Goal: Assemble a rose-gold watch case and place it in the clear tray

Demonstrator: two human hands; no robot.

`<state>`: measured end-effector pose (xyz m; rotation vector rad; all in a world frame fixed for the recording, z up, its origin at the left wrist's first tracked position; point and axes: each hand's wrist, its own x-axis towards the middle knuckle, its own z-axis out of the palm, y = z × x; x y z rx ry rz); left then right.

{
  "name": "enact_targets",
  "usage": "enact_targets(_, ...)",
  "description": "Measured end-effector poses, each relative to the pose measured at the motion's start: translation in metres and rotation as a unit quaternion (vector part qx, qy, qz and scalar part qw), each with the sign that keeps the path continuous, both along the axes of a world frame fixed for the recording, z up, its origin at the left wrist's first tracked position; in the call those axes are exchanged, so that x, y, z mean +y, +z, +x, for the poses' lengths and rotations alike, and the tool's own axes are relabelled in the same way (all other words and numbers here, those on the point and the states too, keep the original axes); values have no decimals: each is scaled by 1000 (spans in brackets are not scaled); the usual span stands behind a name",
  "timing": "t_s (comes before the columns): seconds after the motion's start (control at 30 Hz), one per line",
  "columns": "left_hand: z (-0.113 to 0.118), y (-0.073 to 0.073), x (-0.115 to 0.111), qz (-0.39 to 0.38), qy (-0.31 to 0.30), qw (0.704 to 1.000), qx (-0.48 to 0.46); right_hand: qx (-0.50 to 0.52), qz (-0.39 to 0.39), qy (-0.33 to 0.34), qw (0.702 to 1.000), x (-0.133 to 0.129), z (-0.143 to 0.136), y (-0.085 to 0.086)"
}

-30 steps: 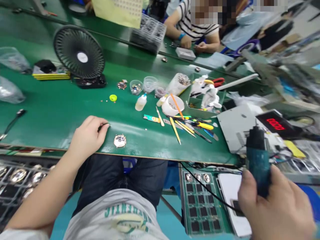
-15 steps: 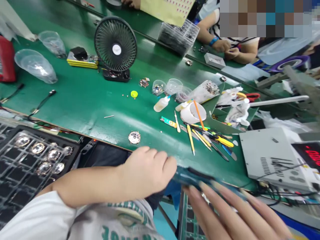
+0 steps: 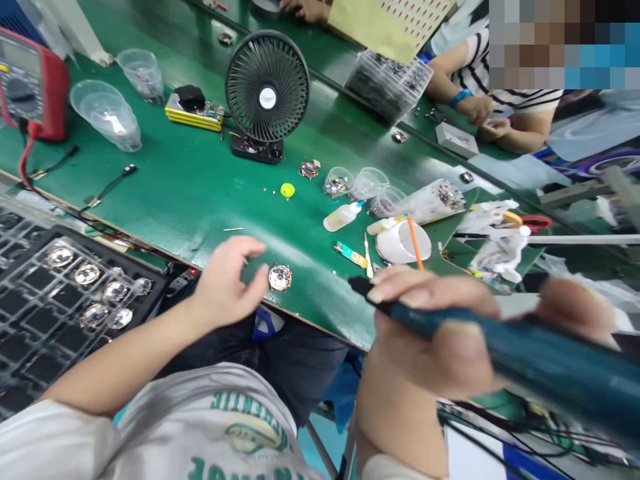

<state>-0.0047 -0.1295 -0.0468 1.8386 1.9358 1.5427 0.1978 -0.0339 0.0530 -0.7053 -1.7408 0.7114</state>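
My right hand (image 3: 430,340) grips a thick dark blue electric screwdriver (image 3: 500,340), held up close to the camera with its black nose pointing left. The tool's rear end runs out of view at the right. My left hand (image 3: 230,280) is over the bench's front edge, thumb and fingers apart, nothing between them. Just right of its thumb a round watch case (image 3: 281,277) lies face down, its inner works showing; whether the thumb touches it I cannot tell. A thin metal pin (image 3: 233,229) lies beyond that hand.
A black fan (image 3: 267,97) stands at the back. Small plastic cups (image 3: 337,182), a glue bottle (image 3: 342,216), a lighter (image 3: 351,255) and a white holder (image 3: 403,241) are at the right. A tray of watch cases (image 3: 87,273) is at the left. A co-worker's hands (image 3: 483,117) work across the bench.
My left hand has let go of the electric screwdriver and moved left to the watch case, opening up. My right hand, earlier spread out at the tool, has closed round it and raised it.
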Motion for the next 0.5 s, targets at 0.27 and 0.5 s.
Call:
enact_targets(0.27,-23,-12,18,-87,36,995,-31,220,-223,114,943,55,-83,-40)
enact_targets(0.5,-22,-8,18,-72,4,996,60,239,-281,108,923,37,-89,-69)
